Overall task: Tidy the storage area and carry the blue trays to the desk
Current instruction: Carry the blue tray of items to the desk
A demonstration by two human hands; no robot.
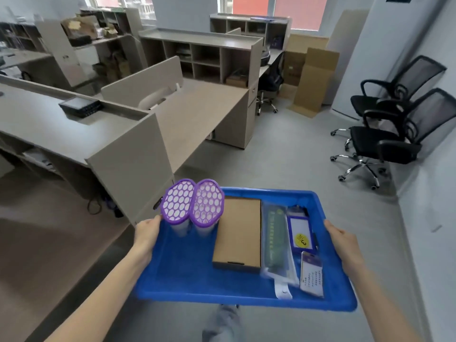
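Observation:
I carry a blue tray (187, 275) in front of me, above the floor. My left hand (145, 234) grips its left rim and my right hand (341, 239) grips its right rim. Inside stand two white tubs with purple honeycomb lids (192, 203) at the far left. A flat cardboard box (238, 230) lies in the middle. To its right lie a clear bag with a green strip (275, 243) and two purple-edged card packets (302, 233). A grey desk (197, 114) with a partition is ahead on the left.
A low desk panel (130, 169) stands close to the tray's left corner. Two black office chairs (392, 141) line the right wall. Flat cardboard boxes (311, 80) lean at the back. Shelving units (202, 58) stand behind the desks. Grey floor (283, 154) lies ahead.

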